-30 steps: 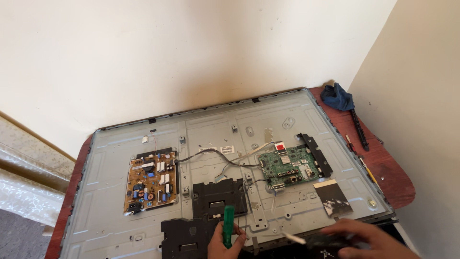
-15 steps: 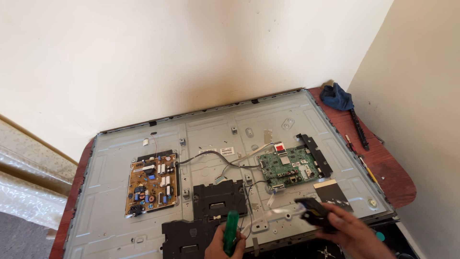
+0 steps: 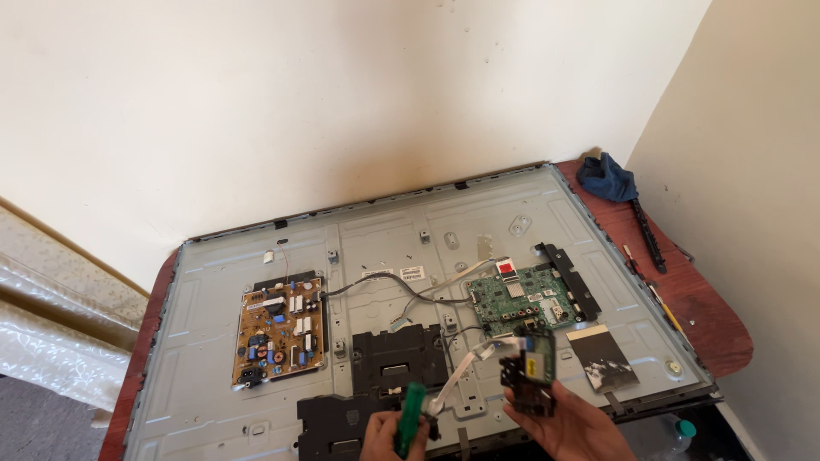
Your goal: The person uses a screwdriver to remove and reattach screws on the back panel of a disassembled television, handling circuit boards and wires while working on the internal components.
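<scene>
Item 1: metal back panel (image 3: 213, 376) of an opened flat screen, lying face down on the dark red table (image 3: 709, 316) and covering most of it.

Item 2: black plastic bracket (image 3: 397, 358) at the panel's 6 o'clock.

Item 3: brown power board (image 3: 279, 329) at the panel's 9 o'clock.

Item 4: green main board (image 3: 517, 299) at 3 o'clock, joined to the power board by a grey cable (image 3: 384, 282).

Item 5: blue cloth (image 3: 606, 177) at the table's 1 o'clock corner, a thin black tool (image 3: 647, 235) just beside it.

Item 6: small green-and-black module (image 3: 534, 369), held up just above the panel's 5 o'clock edge in your right hand (image 3: 568, 423), fingers closed around its lower end. A white flat cable (image 3: 461, 371) runs from it.

Item 7: green-handled screwdriver (image 3: 411, 418), upright in your left hand (image 3: 389, 435) at 6 o'clock, fingers wrapped about the handle.
</scene>
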